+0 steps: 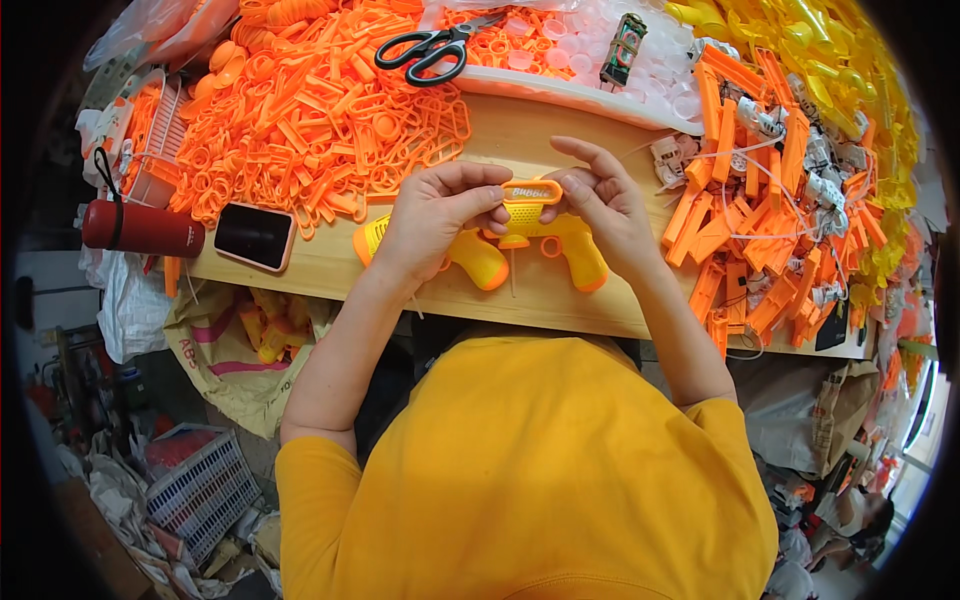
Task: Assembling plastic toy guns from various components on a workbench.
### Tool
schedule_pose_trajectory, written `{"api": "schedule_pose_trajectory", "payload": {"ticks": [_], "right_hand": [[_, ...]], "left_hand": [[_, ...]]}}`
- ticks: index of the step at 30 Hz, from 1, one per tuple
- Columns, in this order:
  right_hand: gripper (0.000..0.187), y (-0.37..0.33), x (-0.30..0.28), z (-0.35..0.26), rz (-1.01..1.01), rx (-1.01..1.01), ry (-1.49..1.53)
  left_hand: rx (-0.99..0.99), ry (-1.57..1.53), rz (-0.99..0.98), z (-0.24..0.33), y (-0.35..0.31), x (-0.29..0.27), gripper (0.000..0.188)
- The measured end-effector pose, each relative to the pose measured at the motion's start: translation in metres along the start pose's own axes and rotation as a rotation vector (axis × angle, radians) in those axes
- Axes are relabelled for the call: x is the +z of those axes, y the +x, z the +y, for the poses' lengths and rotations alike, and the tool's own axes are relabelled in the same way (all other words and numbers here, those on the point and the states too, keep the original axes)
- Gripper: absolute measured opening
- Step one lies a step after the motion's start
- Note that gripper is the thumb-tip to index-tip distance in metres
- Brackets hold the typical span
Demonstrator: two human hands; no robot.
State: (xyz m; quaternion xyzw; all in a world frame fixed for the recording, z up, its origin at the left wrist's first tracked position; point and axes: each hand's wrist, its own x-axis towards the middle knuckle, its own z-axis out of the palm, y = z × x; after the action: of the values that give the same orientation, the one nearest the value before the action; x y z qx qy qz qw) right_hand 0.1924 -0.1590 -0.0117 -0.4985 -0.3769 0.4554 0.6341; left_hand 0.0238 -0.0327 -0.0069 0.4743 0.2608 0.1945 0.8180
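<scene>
Over the middle of the wooden table, both hands meet at a small orange oval frame [545,186] with a printed centre. My left hand [440,210] pinches its left end between thumb and fingers. At its right end, my right hand [608,205] closes thumb and forefinger on it, the other fingers raised. Just below lie yellow toy gun bodies: one handle [481,262] with an orange end under my left hand, another handle [583,258] under my right. My hands and the frame partly hide both bodies.
A heap of orange parts [330,110] fills the back left, with black-handled scissors [430,52] on it. Behind is a white tray [600,100] of clear caps. Orange assemblies with wires [770,210] crowd the right. A phone [255,237] and red bottle [145,227] lie left.
</scene>
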Motion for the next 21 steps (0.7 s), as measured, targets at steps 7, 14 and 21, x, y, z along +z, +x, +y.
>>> {"api": "schedule_pose_trajectory", "payload": {"ticks": [7, 14, 21], "right_hand": [[0.037, -0.0088, -0.0024, 0.0017, 0.081, 0.067, 0.106], [0.028, -0.0093, -0.0065, 0.0060, 0.073, 0.040, 0.152], [0.029, -0.0080, -0.0076, 0.0068, 0.117, 0.063, 0.170]], "left_hand": [[0.007, 0.020, 0.006, -0.0011, -0.0002, -0.0017, 0.020], [-0.014, 0.009, -0.005, -0.0001, -0.0003, 0.0007, 0.021], [-0.002, 0.058, -0.008, -0.0025, -0.0007, 0.0004, 0.021]]}}
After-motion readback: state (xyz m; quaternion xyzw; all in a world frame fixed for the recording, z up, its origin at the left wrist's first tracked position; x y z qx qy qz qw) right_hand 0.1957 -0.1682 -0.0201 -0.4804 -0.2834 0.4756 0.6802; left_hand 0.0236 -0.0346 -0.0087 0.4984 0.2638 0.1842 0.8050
